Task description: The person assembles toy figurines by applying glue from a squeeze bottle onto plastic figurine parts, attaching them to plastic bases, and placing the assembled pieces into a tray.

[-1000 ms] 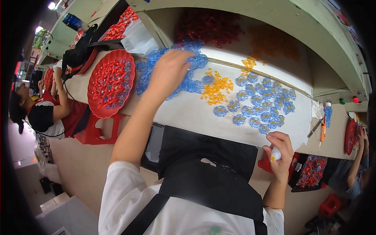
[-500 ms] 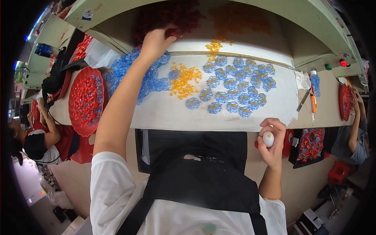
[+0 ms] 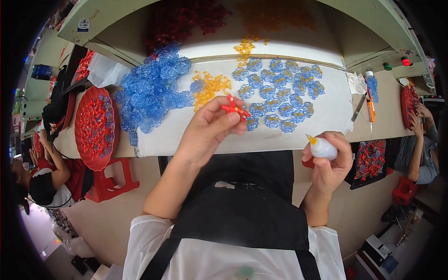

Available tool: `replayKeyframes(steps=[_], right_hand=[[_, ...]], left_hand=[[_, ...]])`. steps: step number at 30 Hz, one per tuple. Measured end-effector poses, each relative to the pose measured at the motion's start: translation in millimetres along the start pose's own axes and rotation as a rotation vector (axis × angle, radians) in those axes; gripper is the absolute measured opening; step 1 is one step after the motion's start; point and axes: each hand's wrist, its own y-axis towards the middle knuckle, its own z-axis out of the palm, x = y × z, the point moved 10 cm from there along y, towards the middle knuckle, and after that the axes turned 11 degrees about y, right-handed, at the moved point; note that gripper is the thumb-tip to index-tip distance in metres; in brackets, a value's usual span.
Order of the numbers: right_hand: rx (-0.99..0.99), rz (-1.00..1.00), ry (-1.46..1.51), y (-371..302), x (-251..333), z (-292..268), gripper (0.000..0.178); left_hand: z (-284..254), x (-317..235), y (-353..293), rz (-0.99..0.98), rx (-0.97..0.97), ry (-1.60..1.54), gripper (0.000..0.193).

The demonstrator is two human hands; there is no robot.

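Note:
My left hand (image 3: 208,128) is raised over the near part of the white work sheet (image 3: 186,142), pinching a small shiny red plastic piece (image 3: 234,109) with several arms. Past the sheet's near right corner, my right hand (image 3: 332,168) is closed round a small white squeeze bottle (image 3: 324,149), whose yellow nozzle points up and left. Beyond my left hand lie rows of clear blue flower-shaped pieces (image 3: 283,95), many with a yellow part on top. Loose yellow pieces (image 3: 212,87) are heaped beside a large pile of clear blue pieces (image 3: 151,88).
Dark red pieces (image 3: 184,21) and orange pieces (image 3: 275,16) lie under the shelf. A red tray (image 3: 95,161) of red and blue pieces stands left. To the right are an orange-handled tool (image 3: 370,106) and a metal blade (image 3: 359,108). Co-workers sit at both sides.
My left hand has come back from the dark red pile under the shelf with a red piece. My right hand has tilted the bottle so its nozzle points left.

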Motion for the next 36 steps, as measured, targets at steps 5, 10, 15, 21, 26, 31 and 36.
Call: replayKeyframes(steps=[5,10,15,21,26,31,36], right_hand=[[-0.265,-0.02,0.234,1,7,-10,0.049],[-0.071,-0.247,-0.023,0,37,15,0.047],[0.155,-0.313,-0.169,-4,49,44,0.045],[0.185,-0.322,-0.203,-8,49,51,0.044],[0.223,-0.367,-0.304,-9,50,58,0.042],[0.22,-0.349,-0.312,-9,49,58,0.042],[0.255,-0.327,-0.338,-8,45,60,0.044]], left_hand=[[6,0,-19,0.067,-0.029,0.05,0.021],[14,-2,-28,0.066,-0.039,0.074,0.026],[18,-8,-31,0.12,-0.052,0.171,0.024],[20,-6,-33,0.111,-0.045,0.168,0.023],[21,-5,-34,0.113,-0.049,0.155,0.023],[22,-6,-33,0.103,-0.045,0.154,0.023],[22,-4,-33,0.092,-0.047,0.152,0.024]])
